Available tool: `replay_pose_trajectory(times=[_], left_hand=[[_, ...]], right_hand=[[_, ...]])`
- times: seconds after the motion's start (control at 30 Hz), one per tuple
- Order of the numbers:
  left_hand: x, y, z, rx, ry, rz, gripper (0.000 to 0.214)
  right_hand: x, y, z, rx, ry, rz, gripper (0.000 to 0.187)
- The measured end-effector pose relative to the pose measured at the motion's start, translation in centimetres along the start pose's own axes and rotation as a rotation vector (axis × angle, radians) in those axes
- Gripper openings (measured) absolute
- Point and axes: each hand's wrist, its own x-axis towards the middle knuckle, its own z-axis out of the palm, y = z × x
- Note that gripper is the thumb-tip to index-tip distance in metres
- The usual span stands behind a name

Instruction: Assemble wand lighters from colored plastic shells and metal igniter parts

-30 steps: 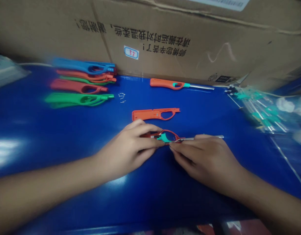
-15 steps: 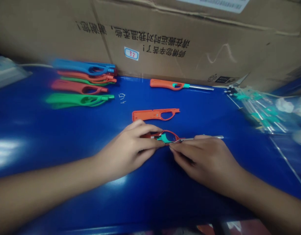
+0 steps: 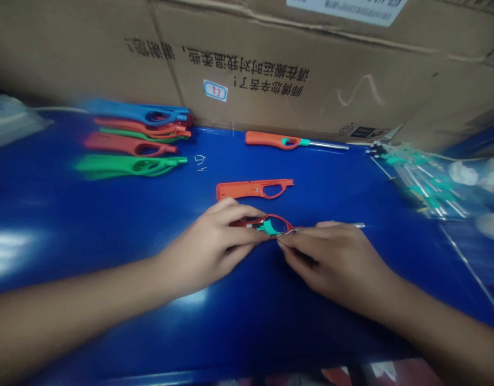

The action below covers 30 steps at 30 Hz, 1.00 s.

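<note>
Between my hands is an open orange lighter casing [image 3: 285, 219] with a teal trigger [image 3: 269, 227] inside it. My left hand [image 3: 215, 238] is closed around its handle end, fingers by the trigger. At the nozzle end my right hand [image 3: 335, 252] pinches the casing's lower edge and a thin wire, and covers most of a metal tube [image 3: 358, 225]. Just beyond lies the matching orange casing half [image 3: 237, 190], hollow side up. Farther back rests an assembled orange lighter [image 3: 271, 140] with a teal trigger and metal tube.
Blue, orange, red and green lighter casings [image 3: 126, 166] are stacked at the back left. Beside them lie several small screws [image 3: 200, 159]. A clear bag of teal-and-metal lighter parts [image 3: 427, 182] sits at the right. A large cardboard box [image 3: 247, 48] stands along the back of the blue table [image 3: 150, 343].
My right fingers have shifted slightly left along the nozzle end, covering a bit more of the tube. My left hand stays in place, and the view has shifted slightly.
</note>
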Motion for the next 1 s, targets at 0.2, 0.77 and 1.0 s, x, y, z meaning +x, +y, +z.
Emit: replay_pose_trajectory(times=[0.2,0.77,1.0], left_hand=[[0.3,0.0,0.0,-0.075,0.122,-0.004,0.017],[1.8,-3.0,-4.8,0.297,-0.074,-0.104,0.034],[1.0,0.1,-6.2,-0.053,0.006,-0.433,0.04]], right_hand=[[0.6,0.7,-0.6,0.107,0.109,0.087,0.016],[1.9,5.2,-0.2,0.267,0.264,0.08,0.027],[1.9,2.1,-1.8,0.079,0.259,0.03,0.066]])
